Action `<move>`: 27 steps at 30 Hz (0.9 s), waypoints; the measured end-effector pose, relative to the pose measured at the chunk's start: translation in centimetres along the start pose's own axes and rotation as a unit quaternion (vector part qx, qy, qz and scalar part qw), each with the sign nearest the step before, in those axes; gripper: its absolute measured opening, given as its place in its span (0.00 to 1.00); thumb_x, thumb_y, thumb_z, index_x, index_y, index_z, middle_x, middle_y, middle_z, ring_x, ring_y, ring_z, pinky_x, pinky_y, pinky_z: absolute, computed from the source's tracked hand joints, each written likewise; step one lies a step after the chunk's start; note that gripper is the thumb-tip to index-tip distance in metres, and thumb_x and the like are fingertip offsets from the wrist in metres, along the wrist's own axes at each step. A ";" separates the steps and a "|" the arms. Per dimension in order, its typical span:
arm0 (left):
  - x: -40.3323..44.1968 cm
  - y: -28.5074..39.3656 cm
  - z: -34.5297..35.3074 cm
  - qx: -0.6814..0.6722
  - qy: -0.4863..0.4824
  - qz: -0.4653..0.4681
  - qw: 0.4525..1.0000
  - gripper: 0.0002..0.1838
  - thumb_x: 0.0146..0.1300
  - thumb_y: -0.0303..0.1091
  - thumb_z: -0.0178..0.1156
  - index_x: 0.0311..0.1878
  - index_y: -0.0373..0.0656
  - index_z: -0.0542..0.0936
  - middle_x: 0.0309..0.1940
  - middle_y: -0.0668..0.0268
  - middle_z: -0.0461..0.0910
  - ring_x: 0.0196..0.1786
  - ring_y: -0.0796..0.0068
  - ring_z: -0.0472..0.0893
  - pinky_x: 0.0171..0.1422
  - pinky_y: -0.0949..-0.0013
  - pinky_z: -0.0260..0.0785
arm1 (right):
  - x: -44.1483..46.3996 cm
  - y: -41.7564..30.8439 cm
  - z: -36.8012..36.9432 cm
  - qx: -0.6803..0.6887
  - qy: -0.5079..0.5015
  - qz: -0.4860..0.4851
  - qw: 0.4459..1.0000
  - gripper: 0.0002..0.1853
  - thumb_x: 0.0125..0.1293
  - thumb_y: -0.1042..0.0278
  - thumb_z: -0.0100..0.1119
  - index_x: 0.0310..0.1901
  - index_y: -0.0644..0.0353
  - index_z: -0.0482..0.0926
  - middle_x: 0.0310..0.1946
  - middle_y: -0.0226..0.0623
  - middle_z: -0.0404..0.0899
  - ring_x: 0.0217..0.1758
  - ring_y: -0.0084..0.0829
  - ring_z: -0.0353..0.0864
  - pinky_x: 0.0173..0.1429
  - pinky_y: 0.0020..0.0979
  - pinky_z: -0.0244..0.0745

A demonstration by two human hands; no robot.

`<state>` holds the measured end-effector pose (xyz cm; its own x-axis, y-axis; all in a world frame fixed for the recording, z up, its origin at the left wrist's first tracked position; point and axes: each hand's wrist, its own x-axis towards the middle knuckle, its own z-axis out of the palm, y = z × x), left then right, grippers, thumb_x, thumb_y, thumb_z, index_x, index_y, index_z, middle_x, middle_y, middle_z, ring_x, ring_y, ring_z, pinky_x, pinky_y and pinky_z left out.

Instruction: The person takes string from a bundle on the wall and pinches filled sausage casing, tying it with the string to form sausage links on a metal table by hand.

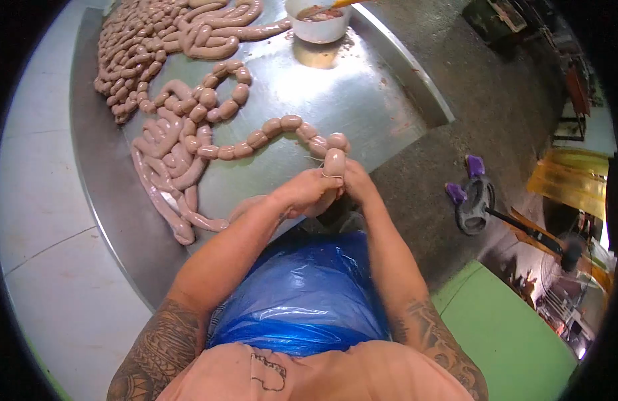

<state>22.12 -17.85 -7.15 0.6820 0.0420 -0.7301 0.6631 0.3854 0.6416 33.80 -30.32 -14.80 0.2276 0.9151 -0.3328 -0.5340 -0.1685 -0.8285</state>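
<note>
My left hand [303, 190] is closed around a pale pink sausage [334, 162], with its thumb pressed close to a thin string at the sausage's lower end. Against the other side of the sausage, my right hand [357, 183] is also closed, its fingertips partly hidden. From the held sausage a chain of short tied links [257, 139] runs left over the metal table [269, 87]. Part of an untied casing shows below my left wrist. Farther left lies a loose pile of long, untied sausage [169, 150].
A big heap of linked sausages [132, 50] fills the table's far left. Near the far edge stands a white bowl [319, 27] with reddish-brown contents. The raised table rim [416, 70] borders the right side. On the floor is a grey stand base [476, 207] with purple pieces.
</note>
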 end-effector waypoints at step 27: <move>3.2 2.2 -5.7 0.442 0.083 -0.043 0.892 0.29 0.62 0.52 0.60 0.51 0.33 0.78 0.40 0.49 0.83 0.48 0.56 0.82 0.53 0.59 0.72 | -23.1 -8.6 -23.1 -0.455 0.560 -0.153 0.675 0.09 0.69 0.68 0.56 0.41 0.62 0.82 0.46 0.37 0.80 0.48 0.32 0.79 0.54 0.30 0.72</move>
<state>23.98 -11.56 -9.38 0.6100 0.2123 -0.7634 0.7455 -0.4801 0.4623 51.93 -58.44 -10.38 0.9590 0.1922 0.2081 0.2833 -0.6560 -0.6996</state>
